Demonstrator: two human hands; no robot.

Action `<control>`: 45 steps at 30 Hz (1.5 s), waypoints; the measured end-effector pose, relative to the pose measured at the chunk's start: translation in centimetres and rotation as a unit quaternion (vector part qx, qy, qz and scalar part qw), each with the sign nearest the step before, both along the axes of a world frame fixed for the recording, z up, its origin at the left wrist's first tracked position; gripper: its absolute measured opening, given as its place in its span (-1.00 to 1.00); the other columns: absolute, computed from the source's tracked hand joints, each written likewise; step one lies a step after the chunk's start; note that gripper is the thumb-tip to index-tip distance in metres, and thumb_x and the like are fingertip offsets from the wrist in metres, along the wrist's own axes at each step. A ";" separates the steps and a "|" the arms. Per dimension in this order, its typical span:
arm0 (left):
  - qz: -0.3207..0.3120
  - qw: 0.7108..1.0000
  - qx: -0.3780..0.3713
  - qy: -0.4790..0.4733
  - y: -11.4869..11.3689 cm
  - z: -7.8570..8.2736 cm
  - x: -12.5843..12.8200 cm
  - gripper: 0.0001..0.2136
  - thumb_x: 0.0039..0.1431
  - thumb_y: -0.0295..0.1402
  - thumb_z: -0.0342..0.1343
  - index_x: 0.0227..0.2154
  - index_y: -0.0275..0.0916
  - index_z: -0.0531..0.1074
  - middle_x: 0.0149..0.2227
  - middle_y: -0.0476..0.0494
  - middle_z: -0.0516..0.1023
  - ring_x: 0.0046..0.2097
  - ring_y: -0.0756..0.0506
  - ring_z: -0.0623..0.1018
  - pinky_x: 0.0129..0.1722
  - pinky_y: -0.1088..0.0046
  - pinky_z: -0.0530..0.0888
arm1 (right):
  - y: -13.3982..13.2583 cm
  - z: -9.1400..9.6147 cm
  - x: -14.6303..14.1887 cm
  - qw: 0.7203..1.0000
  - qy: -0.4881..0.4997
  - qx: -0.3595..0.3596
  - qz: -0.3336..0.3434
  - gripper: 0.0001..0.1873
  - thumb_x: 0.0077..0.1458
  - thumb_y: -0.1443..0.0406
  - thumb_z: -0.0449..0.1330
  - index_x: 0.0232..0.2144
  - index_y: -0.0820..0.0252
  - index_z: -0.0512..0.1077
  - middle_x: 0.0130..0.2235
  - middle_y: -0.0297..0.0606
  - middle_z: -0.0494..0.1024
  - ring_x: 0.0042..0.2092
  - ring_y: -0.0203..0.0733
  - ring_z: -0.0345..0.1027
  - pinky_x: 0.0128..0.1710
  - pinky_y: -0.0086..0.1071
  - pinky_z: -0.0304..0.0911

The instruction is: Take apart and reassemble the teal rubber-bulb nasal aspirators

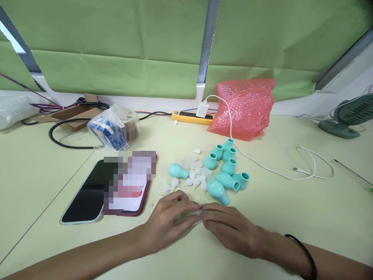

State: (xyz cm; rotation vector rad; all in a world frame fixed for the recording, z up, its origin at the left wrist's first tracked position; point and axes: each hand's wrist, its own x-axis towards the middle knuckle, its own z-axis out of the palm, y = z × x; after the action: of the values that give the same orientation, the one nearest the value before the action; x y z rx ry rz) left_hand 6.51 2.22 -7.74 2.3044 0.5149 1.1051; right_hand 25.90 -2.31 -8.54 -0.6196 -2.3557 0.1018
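My left hand (167,222) and my right hand (230,229) meet low on the pale yellow-green table (291,217). Both pinch a small clear plastic piece (194,214) between their fingertips. Just beyond the hands lies a scatter of several small white plastic pieces (194,175). Several small turquoise vases (225,171) lie and stand to the right of that scatter; one more turquoise vase (177,170) lies on its side at its left. My right wrist wears a black band (305,252).
Two phones (87,194) (134,186) lie left of the hands. Behind are a plastic bag with a box (115,128), a cardboard box (70,114), black cables (67,132), a yellow power strip (192,116), pink bubble wrap (244,107), a white charging cable (291,171) and a green fan (346,118).
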 end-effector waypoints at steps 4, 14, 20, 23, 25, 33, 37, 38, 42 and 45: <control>-0.002 1.000 -0.016 0.000 0.1 0.2 0.0 -0.85 0.01 -0.53 0.07 -0.29 -0.34 0.38 -0.45 -0.18 0.44 -0.39 -0.04 0.42 -0.44 0.45 0.43 | 0.1 0.0 0.0 1.000 0.006 0.021 -0.004 -0.81 -0.05 0.60 0.07 -0.33 0.42 0.31 -0.25 -0.09 0.42 -0.08 -0.12 0.20 -0.12 -0.31 0.29; 0.006 0.992 0.123 0.034 -0.1 0.3 -0.4 -0.70 -0.01 -0.57 0.05 -0.16 -0.35 0.31 -0.35 -0.19 0.50 -0.21 -0.16 0.40 -0.32 0.27 0.43 | -0.2 -1.1 0.6 0.999 0.008 0.037 -0.002 -0.81 -0.10 0.59 0.11 -0.35 0.44 0.33 -0.23 -0.08 0.40 -0.07 -0.07 0.19 -0.17 -0.26 0.33; -0.001 0.987 0.157 0.045 -0.1 0.6 -0.4 -0.66 -0.02 -0.62 0.00 -0.12 -0.35 0.27 -0.28 -0.18 0.52 -0.15 -0.17 0.38 -0.22 0.20 0.37 | -0.3 -1.5 0.8 0.999 0.012 0.048 0.004 -0.80 -0.11 0.59 0.11 -0.34 0.44 0.33 -0.24 -0.08 0.38 -0.11 -0.07 0.20 -0.20 -0.22 0.34; -0.006 0.986 0.159 0.045 -0.1 0.6 -0.4 -0.68 -0.05 -0.63 -0.02 -0.16 -0.36 0.29 -0.24 -0.20 0.51 -0.13 -0.20 0.37 -0.18 0.15 0.34 | -0.3 -1.6 0.9 0.998 0.006 0.059 -0.006 -0.81 -0.07 0.56 0.09 -0.32 0.40 0.32 -0.23 -0.07 0.39 -0.11 -0.09 0.21 -0.19 -0.19 0.34; -0.008 0.986 0.161 0.048 0.0 0.6 -0.4 -0.69 -0.06 -0.64 -0.03 -0.19 -0.36 0.31 -0.23 -0.22 0.51 -0.13 -0.21 0.36 -0.18 0.12 0.33 | -0.3 -1.7 1.0 0.998 -0.008 0.066 -0.012 -0.83 -0.04 0.53 0.09 -0.31 0.37 0.31 -0.24 -0.08 0.40 -0.12 -0.12 0.23 -0.19 -0.19 0.34; 0.005 0.985 0.163 0.064 -0.1 0.6 -0.6 -0.71 -0.07 -0.64 -0.05 -0.22 -0.33 0.33 -0.19 -0.23 0.49 -0.09 -0.24 0.35 -0.14 0.02 0.24 | -0.4 -1.8 1.2 0.996 -0.032 0.086 -0.016 -0.85 -0.03 0.49 0.13 -0.32 0.36 0.32 -0.24 -0.08 0.42 -0.13 -0.13 0.26 -0.18 -0.18 0.33; 0.004 0.986 0.154 0.064 -0.2 0.6 -0.6 -0.71 -0.07 -0.65 -0.06 -0.24 -0.33 0.33 -0.15 -0.25 0.45 -0.08 -0.24 0.33 -0.16 0.03 0.27 | -0.4 -1.8 1.3 0.995 -0.035 0.094 -0.016 -0.85 -0.04 0.48 0.15 -0.33 0.37 0.32 -0.24 -0.07 0.42 -0.15 -0.14 0.27 -0.19 -0.18 0.34; -0.001 0.986 0.153 0.064 -0.2 0.7 -0.6 -0.71 -0.07 -0.65 -0.06 -0.24 -0.34 0.33 -0.15 -0.26 0.44 -0.09 -0.24 0.33 -0.16 0.04 0.28 | -0.4 -1.8 1.3 0.995 -0.036 0.097 -0.015 -0.85 -0.04 0.48 0.15 -0.33 0.36 0.32 -0.24 -0.08 0.42 -0.16 -0.15 0.27 -0.19 -0.19 0.34; -0.019 0.988 0.139 0.065 -0.2 0.9 -0.6 -0.70 -0.05 -0.65 -0.08 -0.21 -0.34 0.31 -0.16 -0.29 0.42 -0.10 -0.22 0.31 -0.18 0.09 0.32 | -0.5 -1.6 1.3 0.994 -0.041 0.102 -0.017 -0.87 -0.05 0.48 0.15 -0.35 0.35 0.33 -0.25 -0.10 0.43 -0.18 -0.17 0.28 -0.21 -0.19 0.35; -0.034 0.990 0.124 0.064 -0.2 0.9 -0.8 -0.69 -0.04 -0.65 -0.08 -0.18 -0.35 0.28 -0.14 -0.31 0.39 -0.08 -0.23 0.29 -0.20 0.13 0.35 | -0.4 -1.5 1.2 0.994 -0.036 0.098 -0.017 -0.88 -0.06 0.49 0.16 -0.37 0.36 0.34 -0.26 -0.09 0.43 -0.18 -0.16 0.28 -0.22 -0.20 0.36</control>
State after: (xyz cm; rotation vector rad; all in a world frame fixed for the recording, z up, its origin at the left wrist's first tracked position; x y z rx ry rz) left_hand 5.73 2.05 -6.84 2.6015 0.3610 1.0428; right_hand 27.11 -2.72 -10.02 -0.5743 -2.3860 -0.1688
